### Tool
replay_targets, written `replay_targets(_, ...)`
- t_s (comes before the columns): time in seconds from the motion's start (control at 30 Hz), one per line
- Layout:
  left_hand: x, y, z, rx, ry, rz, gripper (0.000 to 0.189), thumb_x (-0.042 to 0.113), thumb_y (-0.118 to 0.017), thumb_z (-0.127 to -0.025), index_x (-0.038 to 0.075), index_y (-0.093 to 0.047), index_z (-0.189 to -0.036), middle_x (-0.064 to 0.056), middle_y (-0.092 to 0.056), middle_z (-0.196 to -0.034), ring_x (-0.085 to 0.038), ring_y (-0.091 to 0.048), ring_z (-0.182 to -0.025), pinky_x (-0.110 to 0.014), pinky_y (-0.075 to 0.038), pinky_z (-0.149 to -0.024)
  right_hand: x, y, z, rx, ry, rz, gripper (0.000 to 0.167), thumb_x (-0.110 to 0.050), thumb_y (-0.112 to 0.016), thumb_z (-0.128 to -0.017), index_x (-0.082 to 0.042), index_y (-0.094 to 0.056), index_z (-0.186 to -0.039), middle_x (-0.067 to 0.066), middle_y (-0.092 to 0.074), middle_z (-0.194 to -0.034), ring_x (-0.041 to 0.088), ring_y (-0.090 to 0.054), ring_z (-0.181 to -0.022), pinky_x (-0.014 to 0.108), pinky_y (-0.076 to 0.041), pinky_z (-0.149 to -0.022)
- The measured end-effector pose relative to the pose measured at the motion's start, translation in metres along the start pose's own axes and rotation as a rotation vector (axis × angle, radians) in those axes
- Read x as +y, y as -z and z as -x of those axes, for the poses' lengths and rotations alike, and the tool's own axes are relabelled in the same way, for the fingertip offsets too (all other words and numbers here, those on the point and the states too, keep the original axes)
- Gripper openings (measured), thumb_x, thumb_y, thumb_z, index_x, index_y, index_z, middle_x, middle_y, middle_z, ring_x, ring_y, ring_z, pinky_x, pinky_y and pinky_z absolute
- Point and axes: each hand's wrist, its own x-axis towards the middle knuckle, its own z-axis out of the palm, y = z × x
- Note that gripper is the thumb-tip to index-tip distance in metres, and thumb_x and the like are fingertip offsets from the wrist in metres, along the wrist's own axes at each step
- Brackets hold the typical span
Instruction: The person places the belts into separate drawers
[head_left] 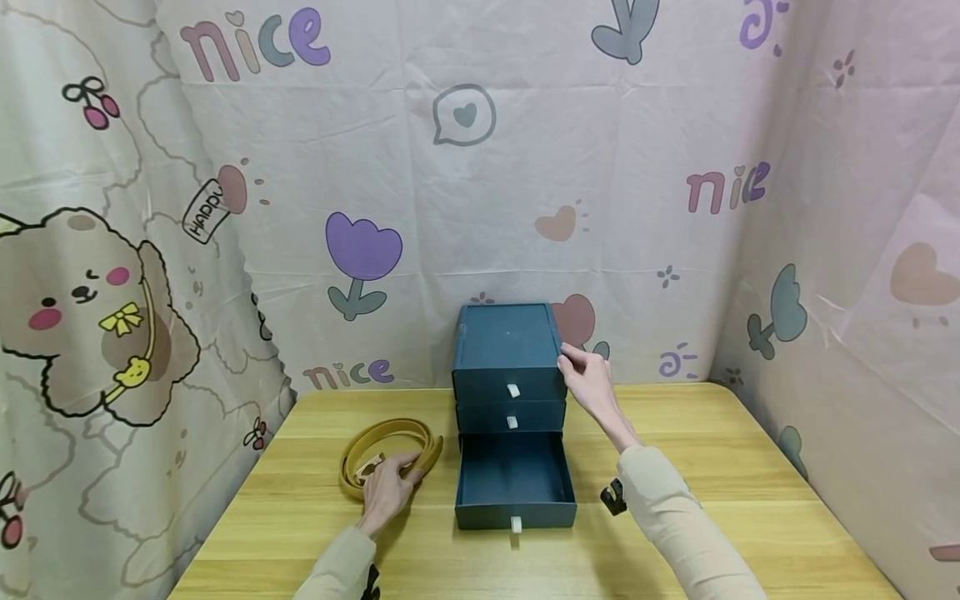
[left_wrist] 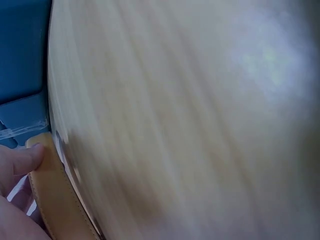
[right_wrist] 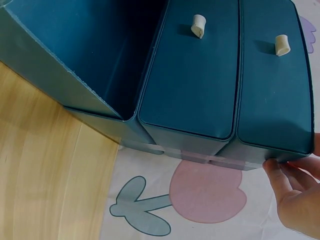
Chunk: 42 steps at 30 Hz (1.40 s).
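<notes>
A tan leather belt (head_left: pixel 393 427), coiled into a ring, lies on the table left of a dark blue drawer box. My left hand (head_left: pixel 387 492) holds the coil at its near side, beside the metal buckle (head_left: pixel 369 467); the left wrist view has the thumb pressed on the stitched strap (left_wrist: pixel 57 195). The blue drawer box (head_left: pixel 506 340) stands with its bottom drawer (head_left: pixel 513 479) pulled out and nothing inside. Its upper two drawers are closed. Against the box's top right edge rest the fingers of my right hand (head_left: pixel 591 383), extended in the right wrist view.
Small white pull tabs (head_left: pixel 516 525) stick out from the drawer fronts. The wooden table (head_left: pixel 712 450) backs onto a printed cloth (head_left: pixel 480 192), and more cloth hangs at both sides. Black wrist straps (head_left: pixel 613 497) show at the sleeves.
</notes>
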Motion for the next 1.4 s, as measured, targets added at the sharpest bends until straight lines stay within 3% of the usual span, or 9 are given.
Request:
replay_targets(0.13, -0.001, 0.001, 0.000, -0.006, -0.005, 0.001, 0.032, 0.014, -0.074, -0.089, 0.013, -0.074, -0.122, -0.016, -0.076, -0.113, -0.006, -0.026, -0.043, -0.021, -0.020, -0.042, 0.000, 0.000, 0.000, 0.001, -0.001, 0.002, 0.040, -0.017, -0.054, -0.103, -0.002, -0.060, -0.139, 0.016, -0.059, -0.144, 0.032, -0.067, -0.119, 0.047, -0.055, -0.100)
replay_targets(0.27, 0.000, 0.004, 0.000, -0.012, -0.023, -0.004, 0.032, 0.014, -0.073, -0.090, 0.013, -0.074, -0.122, -0.013, -0.077, -0.089, -0.004, -0.018, -0.039, -0.020, -0.017, -0.040, -0.001, 0.000, 0.000, 0.003, -0.002, -0.001, 0.040, -0.018, -0.055, -0.103, -0.002, -0.060, -0.138, 0.016, -0.059, -0.143, 0.032, -0.067, -0.120, 0.047, -0.055, -0.100)
replay_targets(0.37, 0.001, 0.006, 0.000, -0.007, -0.030, -0.018, 0.030, 0.014, -0.073, -0.091, 0.015, -0.075, -0.121, -0.006, -0.065, -0.061, -0.002, -0.017, -0.039, -0.019, -0.017, -0.041, -0.001, 0.000, 0.000, 0.003, 0.000, -0.001, 0.040, -0.018, -0.055, -0.102, -0.001, -0.060, -0.138, 0.016, -0.060, -0.143, 0.032, -0.067, -0.120, 0.047, -0.055, -0.100)
replay_targets(0.5, 0.000, 0.007, -0.001, 0.006, -0.030, -0.022, 0.029, 0.014, -0.073, -0.091, 0.016, -0.075, -0.120, 0.002, -0.044, -0.045, -0.002, -0.019, -0.038, -0.019, -0.018, -0.041, -0.001, 0.000, 0.000, 0.003, 0.003, 0.005, 0.040, -0.017, -0.055, -0.102, -0.002, -0.060, -0.139, 0.016, -0.059, -0.143, 0.032, -0.067, -0.120, 0.047, -0.054, -0.100)
replay_targets(0.7, -0.001, 0.010, -0.002, 0.030, -0.005, -0.012, 0.028, 0.013, -0.073, -0.090, 0.018, -0.075, -0.118, -0.002, -0.064, -0.058, -0.004, -0.023, -0.041, -0.019, -0.020, -0.043, 0.000, 0.000, 0.000, -0.005, -0.001, 0.004, 0.040, -0.018, -0.054, -0.103, -0.003, -0.059, -0.140, 0.016, -0.059, -0.144, 0.032, -0.067, -0.120, 0.048, -0.055, -0.100)
replay_targets(0.83, -0.002, 0.014, -0.002, 0.029, 0.004, -0.014, 0.028, 0.014, -0.074, -0.090, 0.020, -0.075, -0.118, -0.004, -0.066, -0.060, -0.004, -0.023, -0.040, -0.019, -0.019, -0.042, 0.000, 0.000, 0.000, -0.007, -0.004, 0.001, 0.040, -0.018, -0.054, -0.103, -0.003, -0.058, -0.140, 0.016, -0.058, -0.145, 0.032, -0.066, -0.120, 0.048, -0.055, -0.100)
replay_targets(1.13, 0.001, 0.027, -0.001, 0.092, -0.112, -0.049, 0.029, 0.012, -0.078, -0.085, 0.019, -0.076, -0.114, -0.008, -0.078, -0.092, -0.001, -0.026, -0.042, -0.020, -0.025, -0.040, 0.001, 0.000, -0.001, 0.001, -0.002, -0.008, 0.040, -0.017, -0.055, -0.103, -0.002, -0.059, -0.140, 0.016, -0.059, -0.144, 0.032, -0.067, -0.120, 0.048, -0.055, -0.100)
replay_targets(1.27, 0.003, 0.037, -0.001, 0.085, -0.153, -0.063, 0.031, 0.010, -0.079, -0.084, 0.018, -0.076, -0.113, -0.009, -0.078, -0.101, 0.000, -0.025, -0.042, -0.020, -0.026, -0.040, 0.001, -0.001, -0.001, 0.001, -0.002, -0.012, 0.040, -0.017, -0.055, -0.103, -0.003, -0.059, -0.139, 0.016, -0.059, -0.143, 0.032, -0.067, -0.119, 0.048, -0.055, -0.100)
replay_targets(1.4, 0.008, 0.047, 0.000, 0.083, -0.184, -0.097, 0.031, 0.011, -0.081, -0.082, 0.019, -0.077, -0.111, -0.007, -0.078, -0.104, -0.001, -0.039, -0.048, -0.020, -0.031, -0.044, 0.001, -0.001, -0.001, 0.000, -0.002, -0.010, 0.040, -0.017, -0.055, -0.103, -0.003, -0.059, -0.139, 0.016, -0.059, -0.143, 0.032, -0.067, -0.118, 0.048, -0.055, -0.099)
